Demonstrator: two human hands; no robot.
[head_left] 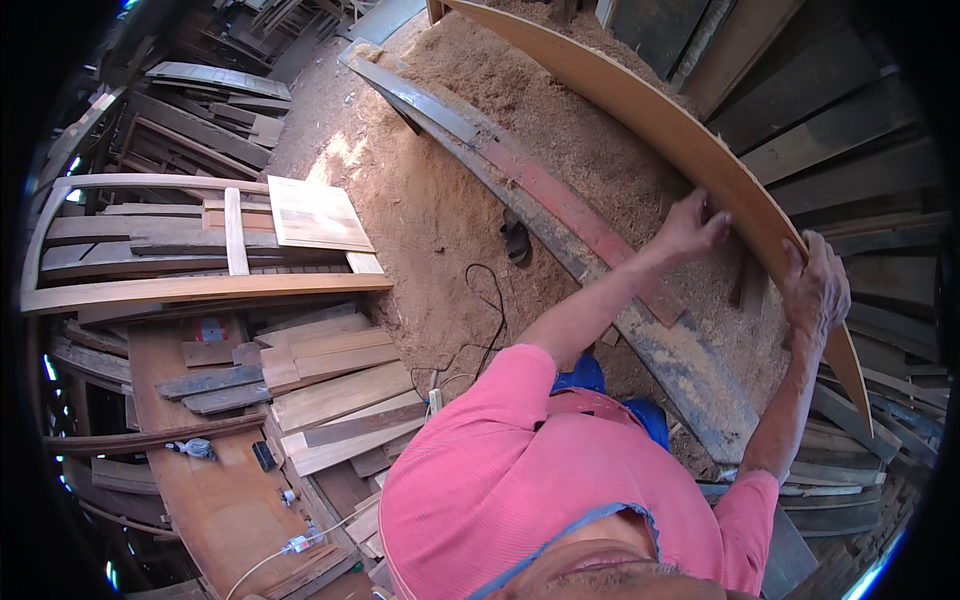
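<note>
A long, thin wooden board (pixel 600 92) stands on edge at the right, curving across the view from the far middle to the near right. My right hand (pixel 818 285) is wrapped over its upper edge, with the thumb on the near face. My left hand (pixel 692 228) is beside that same face, its fingers curled in. What those fingers hold, if anything, is hidden. Below both arms runs a long bench plank (pixel 690 365), dusty with sawdust, carrying a reddish strip (pixel 560 205).
Sawdust (pixel 470 70) covers the ground, where a dark sandal (pixel 515 240) and a black cable (pixel 492 310) lie. Leftward are a wooden frame with a pale panel (pixel 318 212), stacked boards (pixel 330 365) and a brown tabletop (pixel 225 500) with a white cord. More planks (pixel 840 150) lean at right.
</note>
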